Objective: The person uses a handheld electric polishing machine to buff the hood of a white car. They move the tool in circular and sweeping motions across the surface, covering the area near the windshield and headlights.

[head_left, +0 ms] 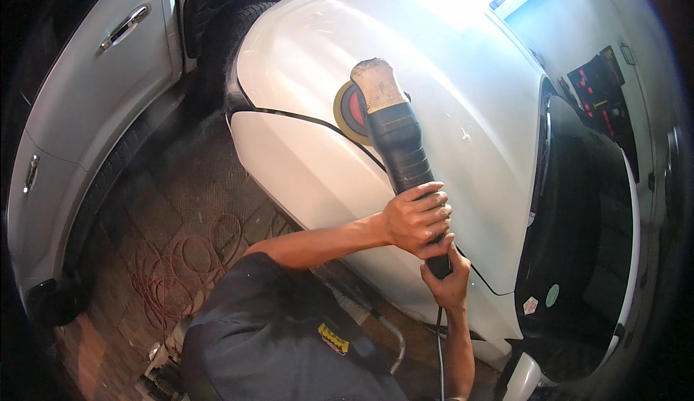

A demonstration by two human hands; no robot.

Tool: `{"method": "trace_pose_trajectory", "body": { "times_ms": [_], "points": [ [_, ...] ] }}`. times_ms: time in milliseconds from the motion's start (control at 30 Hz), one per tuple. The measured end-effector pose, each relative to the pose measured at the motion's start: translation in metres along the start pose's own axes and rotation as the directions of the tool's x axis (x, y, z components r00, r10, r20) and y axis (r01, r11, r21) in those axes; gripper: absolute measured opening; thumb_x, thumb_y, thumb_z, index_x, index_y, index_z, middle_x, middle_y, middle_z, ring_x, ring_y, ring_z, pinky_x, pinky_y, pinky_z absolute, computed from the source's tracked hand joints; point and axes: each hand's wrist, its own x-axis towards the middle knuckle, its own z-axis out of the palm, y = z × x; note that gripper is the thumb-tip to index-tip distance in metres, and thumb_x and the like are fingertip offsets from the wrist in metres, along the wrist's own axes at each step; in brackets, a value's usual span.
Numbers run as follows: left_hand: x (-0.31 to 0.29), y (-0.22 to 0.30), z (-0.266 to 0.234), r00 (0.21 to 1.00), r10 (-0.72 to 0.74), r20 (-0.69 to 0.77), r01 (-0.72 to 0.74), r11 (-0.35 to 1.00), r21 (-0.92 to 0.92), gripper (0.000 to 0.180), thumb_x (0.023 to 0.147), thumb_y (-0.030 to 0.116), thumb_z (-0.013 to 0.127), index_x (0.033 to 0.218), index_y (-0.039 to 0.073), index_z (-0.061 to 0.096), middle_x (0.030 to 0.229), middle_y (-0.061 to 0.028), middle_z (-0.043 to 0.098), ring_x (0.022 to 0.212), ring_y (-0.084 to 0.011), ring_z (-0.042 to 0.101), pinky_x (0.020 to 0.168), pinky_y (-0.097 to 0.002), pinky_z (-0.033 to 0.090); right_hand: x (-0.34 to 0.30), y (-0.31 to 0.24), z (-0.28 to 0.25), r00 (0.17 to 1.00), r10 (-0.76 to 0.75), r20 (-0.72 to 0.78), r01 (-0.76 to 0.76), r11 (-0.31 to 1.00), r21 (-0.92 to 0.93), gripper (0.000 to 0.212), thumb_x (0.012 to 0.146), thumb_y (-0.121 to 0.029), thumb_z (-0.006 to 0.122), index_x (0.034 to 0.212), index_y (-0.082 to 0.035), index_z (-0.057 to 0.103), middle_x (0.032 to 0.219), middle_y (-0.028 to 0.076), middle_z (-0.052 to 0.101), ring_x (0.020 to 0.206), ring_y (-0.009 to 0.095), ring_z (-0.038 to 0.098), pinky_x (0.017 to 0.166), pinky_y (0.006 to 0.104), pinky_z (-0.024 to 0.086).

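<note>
A black electric car polisher with a worn tan cover on its head lies across the white car's bonnet. Its round yellowish pad, around a red and grey backing plate, shows at the left of the head, over the seam between bonnet and fender. Whether the whole pad face touches the paint is hidden. My left hand is wrapped around the polisher's rear body. Just behind it, my right hand closes on the tail end, where a power cord runs down.
A silver vehicle with a door handle stands at the left. On the floor lies a tangled red hose. The white car's dark windscreen and side mirror are at the right. A dark tool board hangs on the far wall.
</note>
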Motion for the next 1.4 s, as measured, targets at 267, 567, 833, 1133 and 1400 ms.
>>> {"method": "trace_pose_trajectory", "body": {
  "times_ms": [267,567,833,1133,1400],
  "points": [
    [-0.001,-0.007,0.016,0.999,-0.031,-0.035,0.033,0.998,0.058,0.023,0.081,0.033,0.074,0.078,0.01,0.076,0.091,-0.0052,0.076,0.097,-0.0229,0.075,0.11,-0.0464,0.054,0.023,0.031,-0.005,0.994,-0.11,0.028,0.109,0.994,0.024,0.062,0.076,-0.004,0.08,0.136,0.005,0.067,0.087,0.017,0.07,0.075,0.026,0.072,0.076,0.0372,0.058],
    [0.01,-0.027,0.032,0.998,-0.025,-0.058,0.027,0.999,0.024,0.026,0.082,0.031,0.073,0.075,0.006,0.078,0.09,-0.0097,0.078,0.097,-0.0263,0.076,0.11,-0.0479,0.054,0.039,0.032,-0.01,0.998,-0.053,0.023,0.052,0.998,0.039,0.073,0.075,-0.004,0.079,0.145,0.006,0.063,0.089,0.021,0.07,0.075,0.024,0.072,0.077,0.0366,0.059],
    [0.017,-0.013,0.011,0.996,-0.087,-0.036,0.089,0.993,0.073,0.028,0.082,0.033,0.072,0.073,0.007,0.077,0.089,-0.0092,0.078,0.097,-0.0265,0.076,0.108,-0.0461,0.055,0.042,0.016,-0.02,0.992,-0.105,0.076,0.103,0.994,0.025,0.075,0.075,-0.005,0.078,0.147,0.005,0.061,0.09,0.022,0.071,0.079,0.025,0.075,0.08,0.0371,0.059],
    [0.018,-0.042,0.012,0.99,-0.093,-0.109,0.108,0.984,0.144,0.022,0.08,0.033,0.073,0.073,0.012,0.075,0.084,-0.0044,0.077,0.086,-0.0237,0.076,0.106,-0.0463,0.056,0.078,0.019,-0.013,0.982,-0.158,0.105,0.151,0.985,0.079,0.077,0.076,-0.004,0.076,0.151,0.005,0.06,0.094,0.025,0.072,0.082,0.025,0.076,0.081,0.0362,0.059],
    [0.019,-0.088,-0.003,0.99,-0.067,-0.121,0.094,0.969,0.229,0.015,0.077,0.027,0.072,0.073,0.013,0.075,0.083,-0.0033,0.077,0.088,-0.0244,0.077,0.108,-0.047,0.054,0.126,0.007,0.01,0.966,-0.233,0.11,0.226,0.971,0.074,0.079,0.079,-0.007,0.075,0.155,0.001,0.057,0.099,0.027,0.073,0.088,0.024,0.077,0.086,0.0363,0.059]
  ]
}}
